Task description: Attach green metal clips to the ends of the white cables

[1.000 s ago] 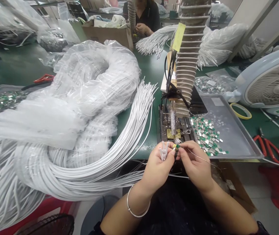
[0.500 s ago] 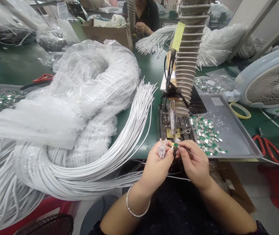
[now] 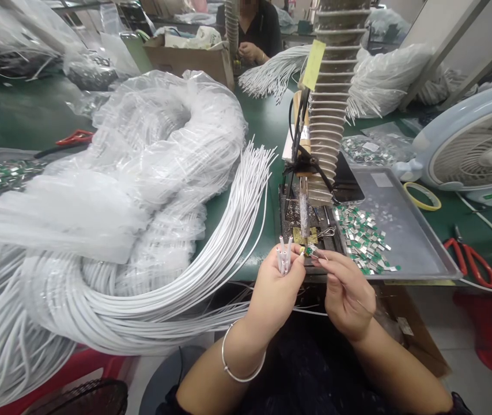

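Observation:
My left hand (image 3: pixel 277 294) is closed around a few short white cable ends (image 3: pixel 284 259) that stand up between thumb and fingers. At its fingertips sits a small green circuit board (image 3: pixel 309 250) with a yellowish piece beside it. My right hand (image 3: pixel 349 294) pinches thumb and forefinger just right of the board; a thin solder wire (image 3: pixel 364 305) runs out past its fingers. Whether the right fingertips touch the board I cannot tell. Just beyond my hands, a soldering iron (image 3: pixel 303 210) points down over a yellow sponge (image 3: pixel 302 235).
Plastic-wrapped white cable bundles (image 3: pixel 151 173) fill the left. A grey tray (image 3: pixel 419 242) holds many small green-and-metal boards (image 3: pixel 364 236). Red-handled pliers (image 3: pixel 470 259), yellow tape (image 3: pixel 422 196) and a fan (image 3: pixel 483 138) lie right. A ribbed hose (image 3: pixel 336 86) hangs centrally; another person (image 3: pixel 257 34) sits opposite.
My right hand has shifted slightly right, and its fingers have drawn a little away from my left hand. The circuit board shows more fully at my left fingertips.

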A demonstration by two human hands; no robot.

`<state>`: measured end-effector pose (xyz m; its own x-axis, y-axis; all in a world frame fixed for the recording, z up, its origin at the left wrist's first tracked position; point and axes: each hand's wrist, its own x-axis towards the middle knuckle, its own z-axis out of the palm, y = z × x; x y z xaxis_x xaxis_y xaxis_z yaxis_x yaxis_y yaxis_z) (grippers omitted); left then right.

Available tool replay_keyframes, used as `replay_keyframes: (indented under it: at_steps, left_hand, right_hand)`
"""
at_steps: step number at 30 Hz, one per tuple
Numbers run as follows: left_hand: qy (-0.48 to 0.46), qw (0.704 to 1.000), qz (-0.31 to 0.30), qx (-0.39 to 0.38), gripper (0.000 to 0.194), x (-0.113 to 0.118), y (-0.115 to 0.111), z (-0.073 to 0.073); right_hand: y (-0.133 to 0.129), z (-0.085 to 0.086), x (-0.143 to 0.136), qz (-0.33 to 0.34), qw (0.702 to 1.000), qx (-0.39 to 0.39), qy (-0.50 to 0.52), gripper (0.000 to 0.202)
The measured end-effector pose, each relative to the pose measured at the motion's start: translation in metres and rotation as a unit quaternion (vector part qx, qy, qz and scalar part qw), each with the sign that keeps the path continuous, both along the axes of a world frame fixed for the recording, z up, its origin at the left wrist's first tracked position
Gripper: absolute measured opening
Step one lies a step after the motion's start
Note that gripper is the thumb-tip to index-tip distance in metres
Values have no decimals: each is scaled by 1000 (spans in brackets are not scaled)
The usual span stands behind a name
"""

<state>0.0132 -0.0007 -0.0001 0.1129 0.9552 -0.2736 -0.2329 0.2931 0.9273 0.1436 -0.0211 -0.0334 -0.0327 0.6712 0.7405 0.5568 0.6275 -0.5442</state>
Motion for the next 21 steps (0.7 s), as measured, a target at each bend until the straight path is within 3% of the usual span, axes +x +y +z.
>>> replay_keyframes:
  at_steps: [21]
  left_hand:
    - [12, 1000, 1, 27, 8, 0, -2, 1]
  right_hand:
    - [0, 8, -1, -5, 999, 3, -42, 28]
